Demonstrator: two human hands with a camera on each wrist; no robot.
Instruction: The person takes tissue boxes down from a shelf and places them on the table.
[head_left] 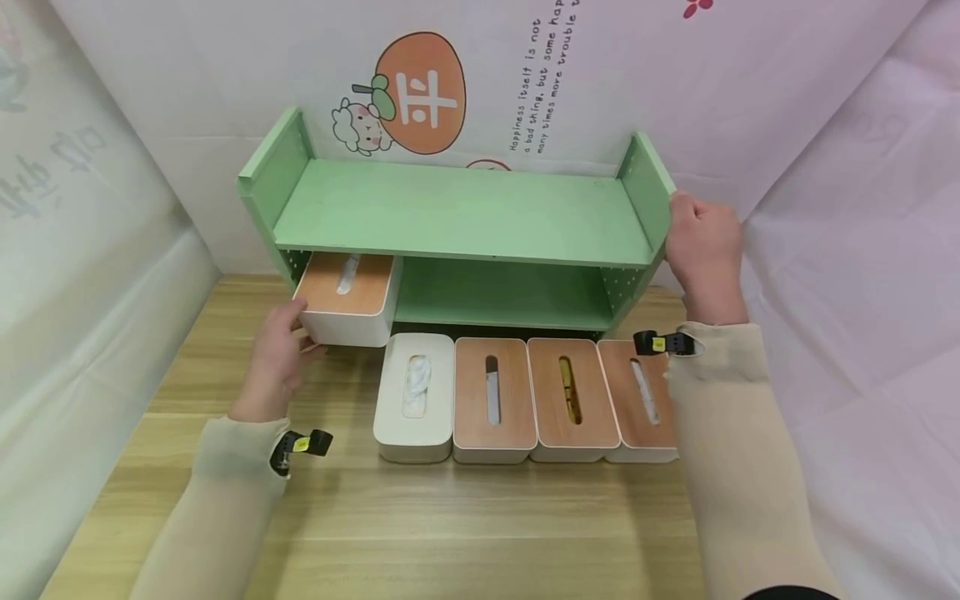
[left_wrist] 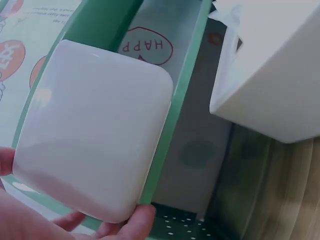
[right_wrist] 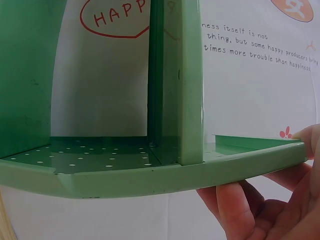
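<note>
A tissue box (head_left: 343, 298) with a wood-look lid sits at the left end of the lower level of a green two-level shelf (head_left: 465, 208), its front jutting out past the edge. My left hand (head_left: 279, 354) grips that box by its left front side, and the left wrist view shows fingers (left_wrist: 137, 222) round the white box end (left_wrist: 95, 130). At the shelf's other end, my right hand (head_left: 705, 250) grips the upper part of the right side panel (head_left: 648, 196). In the right wrist view, fingers (right_wrist: 235, 210) curl round the panel's edge.
Before the shelf, a row of boxes stands on the wooden table (head_left: 480, 533): a white-lidded tissue box (head_left: 390, 400) at left, then wood-lidded boxes (head_left: 513, 400), the rightmost partly behind my right sleeve (head_left: 742, 450). A printed white cloth (head_left: 600, 83) hangs behind.
</note>
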